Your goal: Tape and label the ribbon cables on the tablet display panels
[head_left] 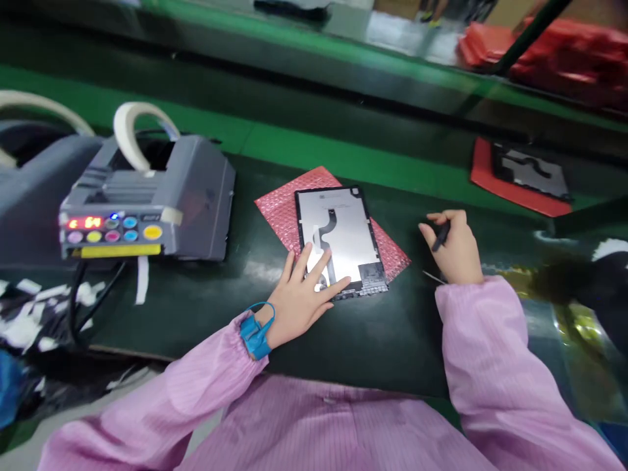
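Note:
A tablet screen panel [346, 229], silver-backed with a black edge and a dark flex cable [328, 223], lies on a pink bubble-wrap bag [280, 210]. My left hand [301, 294] rests with fingers spread on the panel's lower left corner, a blue wrist strap [256, 335] round its wrist. Strips of white tape [316, 239] show near its fingertips. Right of the panel, my right hand [456, 248] is closed around a short black tool handle [441, 236]; its kind is unclear. A thin metal piece [434, 277] lies beside that wrist.
A grey tape dispenser [147, 196] with lit display stands at left, another one [39, 190] beyond it. White tape scraps [39, 307] pile below. At right, a second screen panel [532, 171] lies on a red bag [483, 171]. Red bags [564, 55] fill the upper shelf.

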Tool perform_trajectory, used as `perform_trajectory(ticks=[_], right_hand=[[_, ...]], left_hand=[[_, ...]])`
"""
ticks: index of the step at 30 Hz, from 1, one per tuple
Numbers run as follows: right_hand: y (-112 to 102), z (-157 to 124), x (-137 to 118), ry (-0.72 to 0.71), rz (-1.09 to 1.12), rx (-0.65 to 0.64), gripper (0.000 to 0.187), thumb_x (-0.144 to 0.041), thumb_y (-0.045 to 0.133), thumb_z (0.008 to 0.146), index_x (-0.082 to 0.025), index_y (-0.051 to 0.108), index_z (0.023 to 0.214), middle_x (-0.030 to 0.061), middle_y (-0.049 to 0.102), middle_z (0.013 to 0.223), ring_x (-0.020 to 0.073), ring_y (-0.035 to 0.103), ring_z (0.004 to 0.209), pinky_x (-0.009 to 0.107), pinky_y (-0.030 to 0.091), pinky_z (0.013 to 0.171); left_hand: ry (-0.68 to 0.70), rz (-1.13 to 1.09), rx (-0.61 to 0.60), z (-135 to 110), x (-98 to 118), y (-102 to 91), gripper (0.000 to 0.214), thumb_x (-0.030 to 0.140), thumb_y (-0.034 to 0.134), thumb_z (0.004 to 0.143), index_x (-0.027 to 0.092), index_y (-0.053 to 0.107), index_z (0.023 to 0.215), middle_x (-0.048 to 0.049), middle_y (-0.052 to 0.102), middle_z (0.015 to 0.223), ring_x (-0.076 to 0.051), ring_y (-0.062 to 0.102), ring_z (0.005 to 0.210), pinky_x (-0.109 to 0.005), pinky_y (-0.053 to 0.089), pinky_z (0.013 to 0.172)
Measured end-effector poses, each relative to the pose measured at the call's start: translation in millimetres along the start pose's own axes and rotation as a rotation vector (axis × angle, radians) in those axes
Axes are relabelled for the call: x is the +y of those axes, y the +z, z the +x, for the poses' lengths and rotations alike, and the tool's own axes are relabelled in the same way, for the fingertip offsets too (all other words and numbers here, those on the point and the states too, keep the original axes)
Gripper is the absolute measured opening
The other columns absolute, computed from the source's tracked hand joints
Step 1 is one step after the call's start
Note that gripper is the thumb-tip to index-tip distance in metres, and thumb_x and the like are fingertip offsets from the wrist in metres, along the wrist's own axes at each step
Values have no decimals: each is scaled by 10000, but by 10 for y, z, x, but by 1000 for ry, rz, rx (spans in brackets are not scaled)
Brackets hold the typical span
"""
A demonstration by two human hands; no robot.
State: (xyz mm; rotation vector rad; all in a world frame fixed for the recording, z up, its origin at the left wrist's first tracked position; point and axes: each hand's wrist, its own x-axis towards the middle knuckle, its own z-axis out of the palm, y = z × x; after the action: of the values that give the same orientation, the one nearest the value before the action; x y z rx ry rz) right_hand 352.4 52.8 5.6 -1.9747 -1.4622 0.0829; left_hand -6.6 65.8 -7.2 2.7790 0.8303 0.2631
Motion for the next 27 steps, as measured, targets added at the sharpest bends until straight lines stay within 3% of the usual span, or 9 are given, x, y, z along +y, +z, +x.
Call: perform_trajectory(ticks=[4,8,12,16,19,21,24,27], right_hand=[[-212,-385,494,127,-199,86,290,-471,631,887,-256,474,1001,182,715,1318,380,659,1138,540,463,977],[-261,-491,615,100,-278,73,229,-444,607,933,-248,535,1028,176,728,1332,375,692,1071,498,495,907],[-374,-275,614,27,-381,-12,142,-369,569,984,-240,593,1038,141,783,1148,330,723,940,428,491,823],[-468,250,755,34,-452,-48,80,-246,563,967,-216,614,1021,122,774,1006,303,721,942,387,443,803],[-394,809,907,49,-436,-12,119,-149,575,928,-193,635,1020,161,763,1008,308,694,955,393,415,809],[-281,1187,997,70,-389,22,172,-80,533,933,-169,651,1020,194,752,1028,304,679,970,403,418,814],[-96,1638,1085,89,-248,77,180,-82,509,990,-141,675,1030,197,733,1056,275,673,978,414,477,837],[18,1907,1089,12,-6,110,220,-309,634,1030,-174,676,1199,121,696,1218,232,683,1048,416,575,901]], left_hand=[[-64,69,57,576,-228,34,548,274,641,1007,349,553,1543,-202,339,1703,-554,204,1578,-778,289,1173],[-261,83,107,1419,-482,-2,524,361,530,1057,299,518,1577,-203,282,1729,-556,155,1587,-767,243,1197],[-480,38,145,2164,-741,-100,567,411,391,1090,288,401,1643,-197,198,1758,-546,95,1600,-818,177,1179],[-540,-4,153,2622,-975,-185,600,372,369,1083,171,384,1649,-281,275,1709,-554,149,1587,-865,162,1142],[-523,-46,161,2750,-1042,-212,656,397,404,1073,162,303,1677,-273,242,1724,-550,105,1598,-870,128,1146],[-467,-78,160,2703,-1000,-210,668,387,412,1067,175,276,1686,-225,194,1752,-520,33,1617,-847,72,1178],[-295,-158,107,2405,-790,-171,651,352,474,1032,187,369,1653,-145,262,1749,-427,61,1642,-717,50,1276],[-109,-291,24,1899,-433,-90,600,365,563,994,226,509,1575,-101,429,1678,-337,295,1607,-566,182,1322]])
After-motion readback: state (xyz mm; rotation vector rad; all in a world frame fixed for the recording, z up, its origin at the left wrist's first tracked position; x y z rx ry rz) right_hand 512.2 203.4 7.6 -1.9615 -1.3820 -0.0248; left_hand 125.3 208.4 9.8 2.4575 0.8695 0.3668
